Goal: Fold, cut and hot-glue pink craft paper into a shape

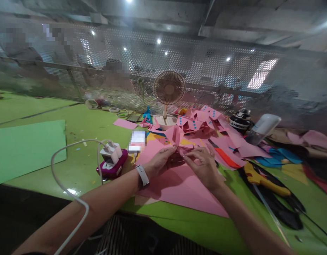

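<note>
Between my two hands is a folded piece of pink paper (175, 134), its flaps standing up above my fingers. My left hand (163, 158), with a pale watch band on the wrist, is closed on its left side. The fingers of my right hand (202, 163) pinch its lower right part. Beneath both hands lies a large flat pink sheet (176, 189). Just past them spreads a pile of folded pink paper pieces (200, 120), some with blue dots.
A small fan (169, 88) stands behind the pile. To the left are a purple power block (113, 168) with white chargers, a phone (137, 141) and a green sheet (28, 150). A yellow-handled glue gun (267, 180) lies right, near a dark jar (241, 121). A white cable crosses my left forearm.
</note>
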Demonstrator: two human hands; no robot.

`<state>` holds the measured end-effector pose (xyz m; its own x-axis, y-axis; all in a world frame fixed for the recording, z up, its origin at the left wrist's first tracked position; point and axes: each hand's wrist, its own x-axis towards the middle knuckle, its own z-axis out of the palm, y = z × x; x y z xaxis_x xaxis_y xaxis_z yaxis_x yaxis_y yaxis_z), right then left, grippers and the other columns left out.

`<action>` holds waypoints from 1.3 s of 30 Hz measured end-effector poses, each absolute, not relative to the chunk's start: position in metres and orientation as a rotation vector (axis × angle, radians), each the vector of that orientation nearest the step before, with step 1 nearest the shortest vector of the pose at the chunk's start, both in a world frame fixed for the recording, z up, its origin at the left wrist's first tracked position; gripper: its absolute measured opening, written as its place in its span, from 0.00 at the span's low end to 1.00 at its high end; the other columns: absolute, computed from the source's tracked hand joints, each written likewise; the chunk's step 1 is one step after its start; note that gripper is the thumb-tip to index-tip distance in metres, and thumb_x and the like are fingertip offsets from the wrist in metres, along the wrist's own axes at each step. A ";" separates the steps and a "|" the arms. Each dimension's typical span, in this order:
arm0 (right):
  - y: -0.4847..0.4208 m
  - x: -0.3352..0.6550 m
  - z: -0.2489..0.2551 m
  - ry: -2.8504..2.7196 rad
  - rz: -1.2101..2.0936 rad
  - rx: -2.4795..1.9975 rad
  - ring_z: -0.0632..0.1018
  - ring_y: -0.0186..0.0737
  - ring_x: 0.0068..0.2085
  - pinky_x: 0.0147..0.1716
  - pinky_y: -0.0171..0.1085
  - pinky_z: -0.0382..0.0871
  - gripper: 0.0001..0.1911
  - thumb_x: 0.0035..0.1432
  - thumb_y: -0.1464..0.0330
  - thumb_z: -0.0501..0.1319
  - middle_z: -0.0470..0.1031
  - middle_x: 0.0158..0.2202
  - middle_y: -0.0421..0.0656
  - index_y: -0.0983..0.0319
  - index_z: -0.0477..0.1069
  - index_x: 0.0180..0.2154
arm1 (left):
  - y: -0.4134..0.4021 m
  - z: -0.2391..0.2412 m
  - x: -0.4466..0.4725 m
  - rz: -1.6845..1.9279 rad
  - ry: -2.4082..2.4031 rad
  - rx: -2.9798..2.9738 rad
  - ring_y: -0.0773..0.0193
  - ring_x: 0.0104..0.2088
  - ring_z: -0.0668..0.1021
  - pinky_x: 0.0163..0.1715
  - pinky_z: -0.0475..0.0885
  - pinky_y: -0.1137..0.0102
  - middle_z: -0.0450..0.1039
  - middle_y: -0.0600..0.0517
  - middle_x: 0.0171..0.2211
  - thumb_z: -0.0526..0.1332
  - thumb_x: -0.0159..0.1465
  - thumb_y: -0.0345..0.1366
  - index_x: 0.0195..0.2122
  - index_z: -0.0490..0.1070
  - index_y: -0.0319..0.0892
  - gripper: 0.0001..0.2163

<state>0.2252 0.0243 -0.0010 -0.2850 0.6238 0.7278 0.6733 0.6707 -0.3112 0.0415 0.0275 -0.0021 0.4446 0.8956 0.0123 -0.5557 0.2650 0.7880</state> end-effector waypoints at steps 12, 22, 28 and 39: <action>0.024 0.225 -0.001 -1.992 -0.036 -1.029 0.76 0.44 0.41 0.58 0.57 0.51 0.06 0.60 0.63 0.62 0.78 0.35 0.42 0.55 0.76 0.32 | 0.027 -0.005 0.043 1.010 0.429 0.972 0.62 0.41 0.79 0.51 0.69 0.64 0.78 0.45 0.40 0.72 0.55 0.35 0.39 0.78 0.37 0.12; 0.023 0.226 0.002 -2.015 -0.006 -1.036 0.76 0.44 0.40 0.55 0.56 0.54 0.06 0.60 0.64 0.61 0.78 0.34 0.41 0.55 0.76 0.32 | 0.029 -0.009 0.042 1.012 0.455 0.976 0.60 0.42 0.79 0.52 0.69 0.62 0.78 0.43 0.42 0.72 0.56 0.34 0.41 0.78 0.37 0.12; 0.022 0.225 0.002 -2.001 0.007 -1.053 0.76 0.44 0.40 0.55 0.56 0.54 0.06 0.60 0.65 0.62 0.78 0.34 0.41 0.55 0.76 0.31 | 0.028 -0.009 0.043 1.014 0.455 0.964 0.61 0.42 0.79 0.50 0.70 0.64 0.78 0.44 0.42 0.72 0.57 0.36 0.42 0.79 0.37 0.13; 0.024 0.225 0.000 -2.017 0.007 -1.036 0.76 0.44 0.40 0.58 0.57 0.51 0.06 0.60 0.64 0.61 0.78 0.33 0.40 0.54 0.75 0.32 | 0.027 -0.007 0.045 1.047 0.528 0.943 0.62 0.40 0.80 0.49 0.71 0.64 0.79 0.45 0.39 0.74 0.53 0.39 0.40 0.79 0.37 0.15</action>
<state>0.2251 0.0241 -0.0003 -0.2986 0.6697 0.6799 0.6652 0.6569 -0.3550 0.0449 0.0265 -0.0074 0.4328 0.8996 0.0575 -0.4888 0.1806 0.8535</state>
